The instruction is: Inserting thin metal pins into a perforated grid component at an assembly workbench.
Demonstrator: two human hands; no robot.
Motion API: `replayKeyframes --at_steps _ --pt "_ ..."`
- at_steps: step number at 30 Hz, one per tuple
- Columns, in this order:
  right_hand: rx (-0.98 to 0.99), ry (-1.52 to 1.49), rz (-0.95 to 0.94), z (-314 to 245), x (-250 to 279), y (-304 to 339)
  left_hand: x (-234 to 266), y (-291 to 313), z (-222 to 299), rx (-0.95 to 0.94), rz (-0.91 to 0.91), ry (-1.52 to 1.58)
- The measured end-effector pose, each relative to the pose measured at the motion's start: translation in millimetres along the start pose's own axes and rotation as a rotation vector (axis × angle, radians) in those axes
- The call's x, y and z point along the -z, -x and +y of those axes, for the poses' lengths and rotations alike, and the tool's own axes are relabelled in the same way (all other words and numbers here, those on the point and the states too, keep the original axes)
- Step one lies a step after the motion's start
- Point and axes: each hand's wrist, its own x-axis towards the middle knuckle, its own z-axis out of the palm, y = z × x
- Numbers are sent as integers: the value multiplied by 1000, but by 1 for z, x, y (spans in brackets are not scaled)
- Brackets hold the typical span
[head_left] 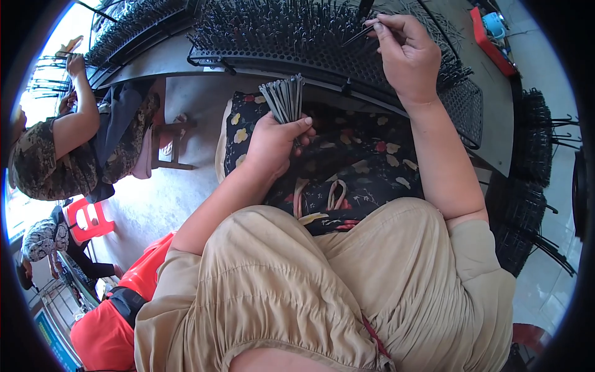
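Observation:
A bundle of thin grey metal rods (284,99) stands in my left hand (276,141), whose fingers wrap round its lower part above my lap. The rods fan out slightly at the top. My right hand (410,59) is raised over the right part of a black perforated rack (273,61), pinching a thin dark rod (357,36) between thumb and fingers. That rod slants down to the left, towards the rack. Dense rows of upright dark rods (266,28) fill the rack's holes. Its right end (470,111) shows bare mesh.
Another rod-filled rack (133,46) stands at the far left, beside a person in camouflage clothing (52,155). At right hang dark bunches of metal pieces (533,142) with ends sticking out. A red tray (493,43) holds a blue cup (494,26). A red stool (90,223) stands at left.

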Motion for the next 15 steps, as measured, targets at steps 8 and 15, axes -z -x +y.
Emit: replayKeyframes --at_steps 8,15 --pt "4 -167 -43 6 -5 -3 2 0 -1 6 -8 -6" --pt "-115 -277 -1 -2 -12 -5 1 0 -2 10 -6 -5"
